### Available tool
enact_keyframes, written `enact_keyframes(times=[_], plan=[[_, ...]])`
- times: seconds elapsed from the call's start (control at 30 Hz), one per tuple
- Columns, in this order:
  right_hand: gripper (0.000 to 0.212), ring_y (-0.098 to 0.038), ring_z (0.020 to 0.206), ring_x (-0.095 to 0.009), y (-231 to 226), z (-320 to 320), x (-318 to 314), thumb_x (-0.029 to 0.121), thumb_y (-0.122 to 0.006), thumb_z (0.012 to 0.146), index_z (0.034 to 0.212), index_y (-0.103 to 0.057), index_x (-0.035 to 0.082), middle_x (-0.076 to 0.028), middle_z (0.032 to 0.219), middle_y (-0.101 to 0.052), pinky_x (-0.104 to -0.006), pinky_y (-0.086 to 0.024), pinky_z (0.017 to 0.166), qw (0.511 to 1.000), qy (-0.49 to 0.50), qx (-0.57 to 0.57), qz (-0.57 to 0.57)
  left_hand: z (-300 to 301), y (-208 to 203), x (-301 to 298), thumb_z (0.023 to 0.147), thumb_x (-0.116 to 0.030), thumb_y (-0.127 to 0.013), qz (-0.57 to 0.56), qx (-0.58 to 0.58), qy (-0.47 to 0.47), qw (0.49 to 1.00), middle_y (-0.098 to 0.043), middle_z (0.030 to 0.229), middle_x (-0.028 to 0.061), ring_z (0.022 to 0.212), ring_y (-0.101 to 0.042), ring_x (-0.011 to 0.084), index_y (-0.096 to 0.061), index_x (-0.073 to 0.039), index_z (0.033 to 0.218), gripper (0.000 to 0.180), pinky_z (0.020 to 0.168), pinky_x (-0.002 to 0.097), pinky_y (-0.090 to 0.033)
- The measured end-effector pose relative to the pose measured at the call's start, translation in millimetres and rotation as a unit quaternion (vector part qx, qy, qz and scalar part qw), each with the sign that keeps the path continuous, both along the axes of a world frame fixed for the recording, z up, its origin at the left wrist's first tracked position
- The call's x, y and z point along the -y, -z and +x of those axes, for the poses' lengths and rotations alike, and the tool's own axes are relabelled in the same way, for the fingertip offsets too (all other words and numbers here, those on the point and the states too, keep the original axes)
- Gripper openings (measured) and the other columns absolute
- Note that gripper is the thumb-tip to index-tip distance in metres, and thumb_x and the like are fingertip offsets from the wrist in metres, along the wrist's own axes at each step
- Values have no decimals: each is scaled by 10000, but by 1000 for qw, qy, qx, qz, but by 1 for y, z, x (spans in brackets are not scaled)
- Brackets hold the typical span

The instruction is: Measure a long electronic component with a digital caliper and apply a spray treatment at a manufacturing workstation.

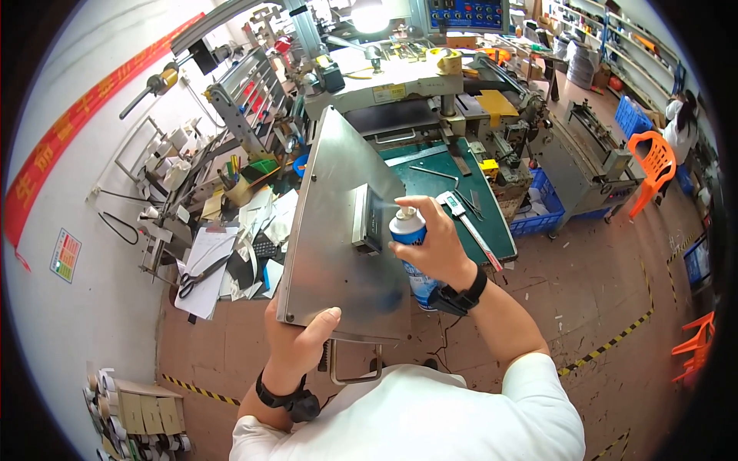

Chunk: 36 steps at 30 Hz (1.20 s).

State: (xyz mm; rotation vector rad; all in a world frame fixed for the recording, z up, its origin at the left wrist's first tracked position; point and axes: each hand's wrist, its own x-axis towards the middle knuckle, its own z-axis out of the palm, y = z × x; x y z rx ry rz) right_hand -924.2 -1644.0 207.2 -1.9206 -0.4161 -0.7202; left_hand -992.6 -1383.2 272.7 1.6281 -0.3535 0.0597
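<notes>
Metal plate (327,265) could get dropped if grip slips, tbh: just the lower-left corner's pinched by the left hand (300,338), spray can (420,283) held in the right hand (442,250).

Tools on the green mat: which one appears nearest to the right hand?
The digital caliper, the only one with a screen: it appears closest to the right hand holding the spray can; the bent rod and others lie farther.
</notes>
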Motion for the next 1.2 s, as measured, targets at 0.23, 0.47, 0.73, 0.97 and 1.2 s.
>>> enact_keyframes(times=[0.23, 0.47, 0.73, 0.97, 1.2], plan=[[631, -602, 1004, -354, -8, -33, -2, 69, -796, 668, 1248, -548, 78, -170, 1109, -591, -393, -496, 882, 997, -49, 34, -47, -2, -6, 2, 761, -13, -681, -35, -32, -30, 998, -631, 800, 39, 686, -563, 110, -640, 33, 948, 196, 628, 249, -442], [639, -603, 990, -358, -15, -21, -5, 54, -809, 656, 1240, -552, 76, -171, 1110, -584, -396, -497, 873, 998, 11, 22, -57, 2, 8, -15, 762, -7, -681, -42, -27, -43, 998, -643, 810, 42, 696, -582, 117, -642, 28, 955, 200, 645, 258, -462], [620, -612, 1025, -318, -30, -32, -24, 61, -807, 681, 1244, -547, 73, -142, 1140, -591, -385, -495, 898, 986, 41, -49, -155, 13, 41, -62, 797, -13, -698, -79, -81, -12, 993, -675, 859, 43, 763, -619, 131, -661, 13, 1020, 227, 708, 269, -492], [836, -624, 1097, -249, -75, -46, -54, 109, -805, 690, 1448, -455, 72, -144, 1252, -588, -373, -521, 921, 991, 12, -81, -102, 27, 109, -119, 828, -42, -727, -203, -155, -29, 966, -696, 866, 44, 784, -636, 135, -694, 10, 1017, 198, 737, 273, -499], [999, -626, 1063, -212, -150, -24, -221, 230, -846, 781, 1567, -253, 69, -149, 1303, -561, -349, -538, 935, 937, -213, -102, 259, 48, 184, -130, 874, -49, -712, -321, -194, 61, 925, -705, 1019, 31, 894, -642, 118, -681, -5, 1109, 241, 808, 291, -509]])
